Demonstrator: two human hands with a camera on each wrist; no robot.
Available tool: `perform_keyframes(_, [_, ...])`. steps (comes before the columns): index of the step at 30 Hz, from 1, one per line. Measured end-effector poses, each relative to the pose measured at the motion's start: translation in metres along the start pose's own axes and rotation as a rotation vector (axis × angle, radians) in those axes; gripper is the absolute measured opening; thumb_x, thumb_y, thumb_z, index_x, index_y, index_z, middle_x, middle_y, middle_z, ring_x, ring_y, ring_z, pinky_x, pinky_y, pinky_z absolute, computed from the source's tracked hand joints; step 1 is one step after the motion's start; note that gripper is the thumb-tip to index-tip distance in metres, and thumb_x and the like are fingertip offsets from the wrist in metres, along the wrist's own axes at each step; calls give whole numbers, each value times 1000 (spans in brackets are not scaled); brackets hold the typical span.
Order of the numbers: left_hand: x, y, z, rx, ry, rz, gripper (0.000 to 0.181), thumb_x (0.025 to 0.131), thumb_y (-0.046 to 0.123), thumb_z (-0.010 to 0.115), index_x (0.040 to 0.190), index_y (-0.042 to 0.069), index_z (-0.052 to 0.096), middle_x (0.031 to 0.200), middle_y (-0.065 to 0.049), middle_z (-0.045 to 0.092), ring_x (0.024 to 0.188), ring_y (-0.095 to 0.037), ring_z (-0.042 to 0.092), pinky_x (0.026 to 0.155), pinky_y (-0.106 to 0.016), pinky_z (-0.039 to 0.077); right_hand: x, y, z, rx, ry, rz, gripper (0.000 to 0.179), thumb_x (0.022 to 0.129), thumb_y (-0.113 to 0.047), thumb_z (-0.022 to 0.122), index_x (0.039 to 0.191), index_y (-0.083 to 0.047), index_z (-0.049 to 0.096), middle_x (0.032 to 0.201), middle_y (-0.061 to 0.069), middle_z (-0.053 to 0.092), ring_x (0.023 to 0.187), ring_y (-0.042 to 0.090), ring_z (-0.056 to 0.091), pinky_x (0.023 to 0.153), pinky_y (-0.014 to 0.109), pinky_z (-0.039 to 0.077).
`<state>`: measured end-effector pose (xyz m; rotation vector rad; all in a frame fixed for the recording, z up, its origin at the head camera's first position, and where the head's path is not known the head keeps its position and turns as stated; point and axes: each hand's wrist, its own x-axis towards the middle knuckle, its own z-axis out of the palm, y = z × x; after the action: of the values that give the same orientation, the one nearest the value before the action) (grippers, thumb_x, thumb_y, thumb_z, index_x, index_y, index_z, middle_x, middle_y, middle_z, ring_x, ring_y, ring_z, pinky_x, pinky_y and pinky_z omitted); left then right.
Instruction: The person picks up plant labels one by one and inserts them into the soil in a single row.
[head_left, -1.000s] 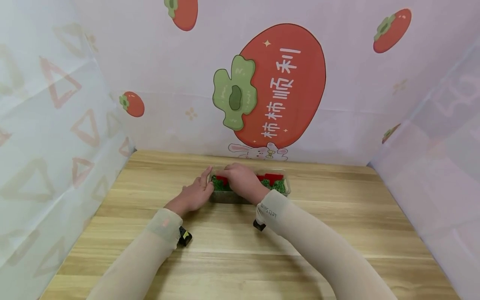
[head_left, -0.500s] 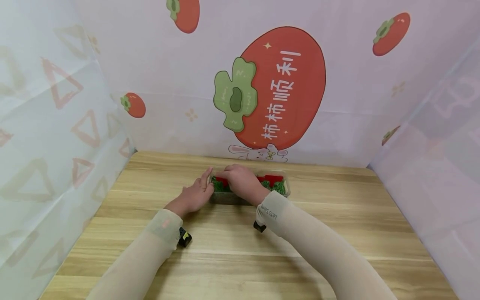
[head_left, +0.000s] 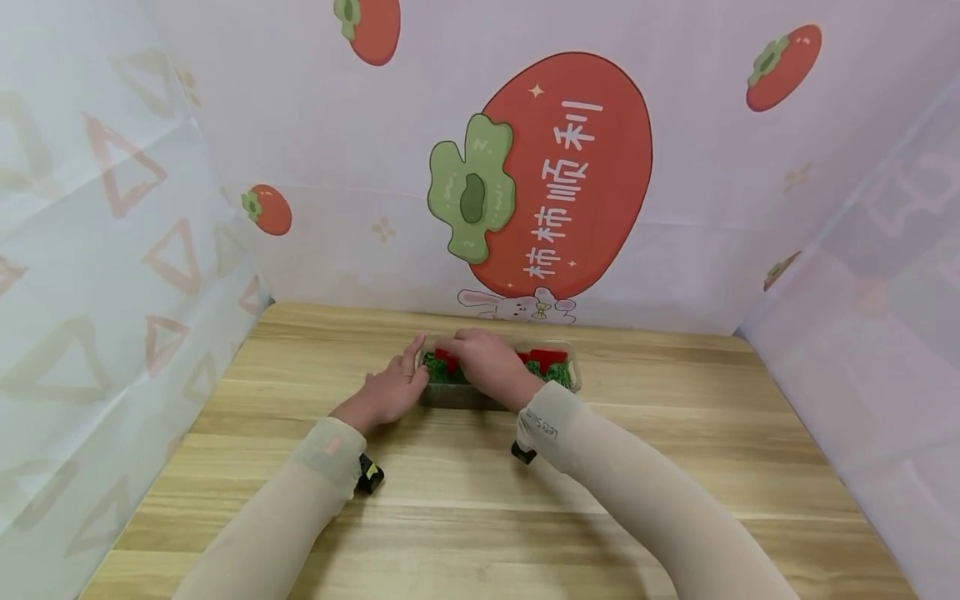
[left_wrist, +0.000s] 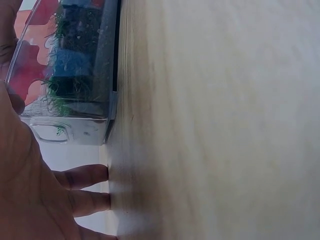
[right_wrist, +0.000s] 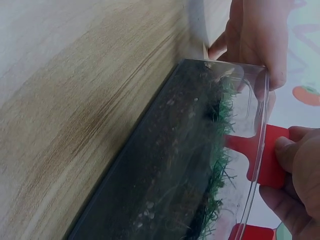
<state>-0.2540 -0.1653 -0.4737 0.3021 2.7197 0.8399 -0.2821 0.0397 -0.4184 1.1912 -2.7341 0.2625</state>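
Observation:
A clear plastic planter box (head_left: 465, 397) with a dark base stands near the table's back edge. Dark soil and green grass (right_wrist: 220, 175) fill it. My right hand (head_left: 491, 367) is over the box's left half; in the right wrist view, thumb and fingers pinch the wide top of a red T-shaped plant label (right_wrist: 273, 156), whose narrow stem points down at the grass. At the left end is my left hand (head_left: 386, 392), its thumb touching the rim. In the left wrist view its other fingers (left_wrist: 85, 176) extend straight down beside the box, tips at the table.
More red labels (head_left: 550, 358) stand in the box's right part. The wooden table (head_left: 450, 517) stretches in front and to both sides. A printed cloth wall (head_left: 360, 267) rises close behind the box, with cloth walls left and right. Small black wrist cameras (head_left: 370, 475) hang under the sleeves.
My right hand has shifted very slightly to the right with the red label, more of which shows at its left. The left hand keeps its place at the box's end.

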Motion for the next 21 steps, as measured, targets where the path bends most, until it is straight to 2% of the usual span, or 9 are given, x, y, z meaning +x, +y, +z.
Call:
perform_keyframes(8, [1,1,2,-11,10,-7,64,107,48,16,161,30,-12,163,-27,19,141,-56,32,108,-81,2,-4,2,0,1,21,-7,37,95,-9,68,131,-18,67,102,1,71,88,14,66,85,29,57])
perform_keyframes(14, [2,2,3,-6,12,1,64,107,48,16,162,29,-11,162,-28,19,141,-56,30,107,-81,3,-10,6,-3,10,14,49,34,97,-18,67,131,-17,67,110,1,71,96,14,67,87,30,57])
perform_keyframes(17, [3,2,3,-13,10,0,64,107,48,15,161,29,-12,163,-28,18,141,-56,30,108,-81,2,-15,11,-7,2,46,67,31,97,-23,68,127,-16,70,108,0,71,92,13,67,85,30,58])
perform_keyframes(21, [2,2,2,-16,3,-12,64,106,50,14,160,32,-15,163,-28,15,143,-56,27,108,-81,1,-25,19,-14,0,118,45,28,96,-23,68,123,-15,72,103,-2,70,87,12,64,80,29,57])
